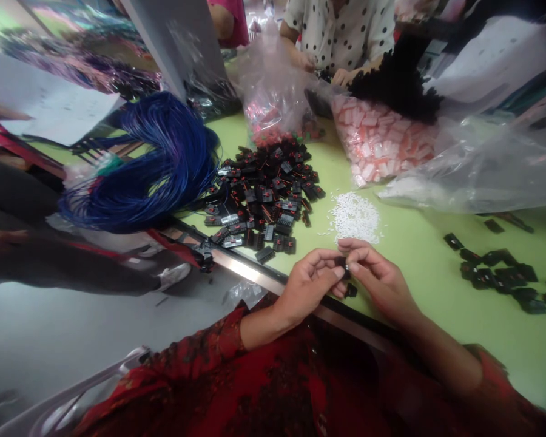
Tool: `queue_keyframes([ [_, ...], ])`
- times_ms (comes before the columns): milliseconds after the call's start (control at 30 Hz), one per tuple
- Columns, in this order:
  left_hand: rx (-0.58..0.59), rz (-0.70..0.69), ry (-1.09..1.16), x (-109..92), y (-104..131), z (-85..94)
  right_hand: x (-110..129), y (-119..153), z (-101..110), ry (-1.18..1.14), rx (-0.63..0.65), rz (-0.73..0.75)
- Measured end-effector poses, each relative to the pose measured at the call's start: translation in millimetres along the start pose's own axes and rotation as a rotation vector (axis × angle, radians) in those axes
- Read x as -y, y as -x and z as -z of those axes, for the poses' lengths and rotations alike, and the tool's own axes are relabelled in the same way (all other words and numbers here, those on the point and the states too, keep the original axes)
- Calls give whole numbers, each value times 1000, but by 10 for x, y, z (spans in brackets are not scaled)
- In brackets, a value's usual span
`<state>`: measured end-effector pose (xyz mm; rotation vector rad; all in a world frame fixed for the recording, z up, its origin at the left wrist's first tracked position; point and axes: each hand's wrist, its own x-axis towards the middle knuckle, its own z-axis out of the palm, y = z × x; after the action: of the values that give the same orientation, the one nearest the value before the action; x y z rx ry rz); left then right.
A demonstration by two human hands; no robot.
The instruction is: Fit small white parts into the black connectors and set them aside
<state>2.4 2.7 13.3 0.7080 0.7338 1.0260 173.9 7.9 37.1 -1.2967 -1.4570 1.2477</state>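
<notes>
My left hand (310, 280) is closed around a small black connector housing (341, 262), thumb on its near side. The fingertips of my right hand (378, 276) are pinched together at the housing's right end. A tiny white piece (347, 266) shows between those fingertips, like the pieces in the white pile (355, 217) just beyond my hands. Under my fingers, at the table's edge, lies another black part (350, 291). A heap of black connector housings (273, 194), some with red or orange bits, spreads to the left of the white pile.
A thick bundle of blue wires (164, 152) lies at the left. Clear bags hold pinkish-white parts (382, 142) and red and green parts (273, 127). Loose black parts (500, 270) lie at right on the green table (441, 249). Across it, a person in a dotted shirt (341, 33) works.
</notes>
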Motion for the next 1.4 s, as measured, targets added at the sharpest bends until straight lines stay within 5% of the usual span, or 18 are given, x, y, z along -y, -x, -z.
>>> queue_keyframes([
  [267,58,-115,-107,37,-7,57,33,-3,18,-74,-5,-91],
  [867,59,-81,-167,107,0,87,70,61,77,-88,-91,-195],
  [1133,-4,-317,-460,172,16,123,-8,77,13,16,-172,-158],
  [1400,20,-106,-176,149,0,90,20,94,56,-39,-122,-181],
])
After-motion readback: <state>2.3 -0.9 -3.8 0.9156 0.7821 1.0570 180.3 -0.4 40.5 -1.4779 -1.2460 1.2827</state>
